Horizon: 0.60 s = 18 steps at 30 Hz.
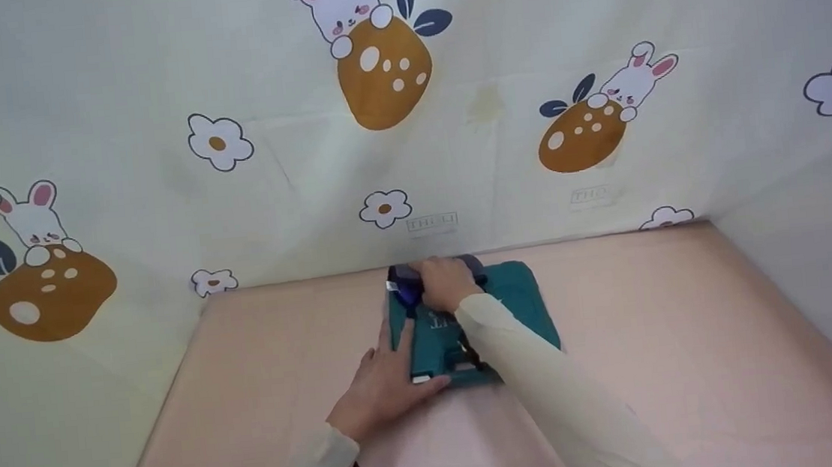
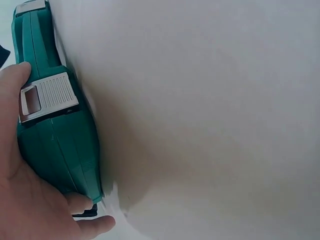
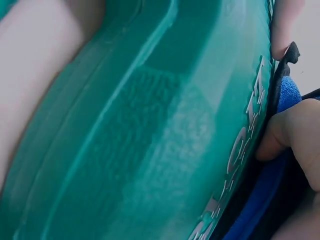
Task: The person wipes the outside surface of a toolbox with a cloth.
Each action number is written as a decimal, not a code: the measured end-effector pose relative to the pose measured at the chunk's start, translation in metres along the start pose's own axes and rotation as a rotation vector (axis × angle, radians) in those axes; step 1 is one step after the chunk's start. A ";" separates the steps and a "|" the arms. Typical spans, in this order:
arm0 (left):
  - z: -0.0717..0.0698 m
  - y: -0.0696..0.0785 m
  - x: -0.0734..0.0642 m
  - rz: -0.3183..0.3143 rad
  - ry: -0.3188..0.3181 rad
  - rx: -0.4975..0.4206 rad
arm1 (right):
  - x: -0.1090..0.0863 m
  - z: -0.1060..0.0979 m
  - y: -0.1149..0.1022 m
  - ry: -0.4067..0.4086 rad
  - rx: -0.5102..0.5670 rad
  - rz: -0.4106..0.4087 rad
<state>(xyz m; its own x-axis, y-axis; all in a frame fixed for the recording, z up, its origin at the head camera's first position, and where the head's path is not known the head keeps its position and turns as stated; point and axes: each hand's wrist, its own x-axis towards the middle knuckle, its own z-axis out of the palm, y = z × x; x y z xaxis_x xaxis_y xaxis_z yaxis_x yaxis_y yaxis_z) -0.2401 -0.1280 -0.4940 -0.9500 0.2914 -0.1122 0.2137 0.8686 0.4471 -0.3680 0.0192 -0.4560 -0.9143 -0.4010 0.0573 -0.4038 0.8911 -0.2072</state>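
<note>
A green hard-plastic case point(image 1: 519, 292) with raised pale lettering lies on the table, its lid down. A silver latch point(image 2: 50, 97) shows on its edge in the left wrist view. My left hand point(image 1: 380, 387) rests against the case's near left corner, its fingers spread along the side and the thumb along the front edge. At the far edge, my right hand point(image 1: 447, 283) grips a blue and black fabric piece point(image 1: 408, 288). In the right wrist view the fingertips pinch this fabric point(image 3: 255, 200) beside the lettered face. Its full shape is hidden behind the hand and case.
A pinkish cloth covers the table point(image 1: 283, 350). Right behind the case stands a pale wall covering point(image 1: 292, 199) printed with rabbits, orange fruit shapes and flowers; it also hangs along both sides. Table surface extends left and right of the case.
</note>
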 end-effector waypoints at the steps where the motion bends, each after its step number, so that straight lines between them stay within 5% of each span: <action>1: -0.001 0.000 0.000 0.000 0.003 0.005 | 0.001 0.000 -0.001 0.002 -0.002 0.002; 18: 0.001 0.000 0.000 -0.017 0.007 0.002 | 0.000 -0.003 0.005 -0.052 -0.068 0.019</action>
<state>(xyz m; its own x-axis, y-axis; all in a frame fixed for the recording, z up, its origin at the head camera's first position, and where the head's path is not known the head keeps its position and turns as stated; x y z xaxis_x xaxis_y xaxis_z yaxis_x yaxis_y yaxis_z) -0.2399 -0.1273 -0.4947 -0.9552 0.2734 -0.1133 0.1977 0.8744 0.4431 -0.3702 0.0243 -0.4540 -0.9194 -0.3932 0.0029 -0.3897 0.9102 -0.1404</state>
